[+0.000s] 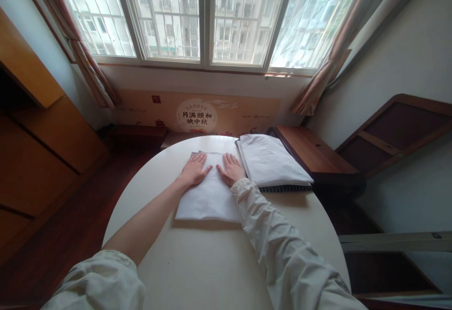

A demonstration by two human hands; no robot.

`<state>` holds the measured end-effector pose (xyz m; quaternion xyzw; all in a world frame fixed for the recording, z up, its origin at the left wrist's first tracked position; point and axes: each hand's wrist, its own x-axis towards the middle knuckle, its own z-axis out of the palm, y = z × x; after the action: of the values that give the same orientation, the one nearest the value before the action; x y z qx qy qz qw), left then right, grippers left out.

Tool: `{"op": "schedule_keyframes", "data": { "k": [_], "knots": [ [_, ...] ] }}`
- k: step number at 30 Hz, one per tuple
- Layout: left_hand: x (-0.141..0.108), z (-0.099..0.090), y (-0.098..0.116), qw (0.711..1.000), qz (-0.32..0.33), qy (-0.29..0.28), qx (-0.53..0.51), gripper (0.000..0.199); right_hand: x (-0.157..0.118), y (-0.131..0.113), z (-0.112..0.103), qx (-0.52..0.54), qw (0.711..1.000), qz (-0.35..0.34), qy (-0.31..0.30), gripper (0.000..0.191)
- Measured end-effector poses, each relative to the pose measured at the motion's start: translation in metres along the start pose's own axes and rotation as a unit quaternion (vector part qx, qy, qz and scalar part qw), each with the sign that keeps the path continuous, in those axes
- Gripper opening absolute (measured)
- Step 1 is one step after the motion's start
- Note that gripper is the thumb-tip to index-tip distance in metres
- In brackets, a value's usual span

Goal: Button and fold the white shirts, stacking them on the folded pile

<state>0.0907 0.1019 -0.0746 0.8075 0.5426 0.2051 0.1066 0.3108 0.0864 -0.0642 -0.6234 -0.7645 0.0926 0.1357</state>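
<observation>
White cloth, folded into a neat flat piece [208, 206], lies on the pale tabletop [173, 263], its near edge toward the person and its far edge close to the rounded far rim. The left hand [195, 169] rests palm down on the far left part of this cloth, fingers stretched out and pointing away, grasping nothing. The right hand [230, 169] lies the same way on the far right part, flat and relaxed, likewise without a grip on anything. Both thumbs angle inward toward each other, with a strip of white fabric between them. A grayish bit shows at the far edge of the cloth beside the left fingertips, too small to make out. The left sleeve [106, 277] is bunched up near the elbow and leaves the forearm bare, while the right sleeve [268, 225] reaches the wrist and covers the near right corner of the cloth. Just beside the right hand, a folded white garment [275, 159] sits on top of a dark striped cloth [287, 189], which shows along the near edge. Beyond the tabletop, a beige printed banner [226, 103] runs along the wall below a barred window [169, 23], with curtains [93, 72] drawn to its sides.
</observation>
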Motion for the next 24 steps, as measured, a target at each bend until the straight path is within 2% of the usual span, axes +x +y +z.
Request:
{"op": "schedule_keyframes", "data": {
  "k": [4,7,8,10,13,15,21,24],
  "knots": [
    [0.007,-0.006,-0.005,0.994,-0.107,0.021,0.001,0.076,0.002,0.000,-0.005,-0.003,0.999,0.036,-0.009,0.079],
    [0.004,-0.013,-0.004,0.987,-0.148,0.054,0.010,0.075,-0.008,-0.006,-0.011,-0.022,1.000,0.017,0.002,0.082],
    [-0.001,-0.015,-0.002,0.988,-0.138,0.067,0.013,0.074,-0.014,-0.008,-0.012,-0.028,1.000,-0.002,0.007,0.082],
    [-0.016,-0.017,0.005,0.994,-0.077,0.076,0.021,0.072,-0.030,-0.013,-0.014,-0.033,0.998,-0.052,0.009,0.082],
    [-0.046,-0.017,0.018,0.998,0.061,0.004,0.022,0.070,-0.057,-0.017,-0.011,-0.028,0.994,-0.105,-0.019,0.082],
    [-0.062,-0.018,0.022,0.994,0.100,-0.040,0.018,0.071,-0.072,-0.015,-0.009,-0.024,0.993,-0.109,-0.036,0.083],
    [-0.078,-0.032,0.007,0.996,0.057,-0.048,0.058,0.075,-0.090,0.007,-0.013,-0.039,0.994,-0.094,-0.031,0.089],
    [-0.084,-0.039,0.008,0.993,0.042,-0.043,0.106,0.074,-0.094,0.017,-0.017,-0.050,0.993,-0.097,-0.035,0.089]
  ]
}}
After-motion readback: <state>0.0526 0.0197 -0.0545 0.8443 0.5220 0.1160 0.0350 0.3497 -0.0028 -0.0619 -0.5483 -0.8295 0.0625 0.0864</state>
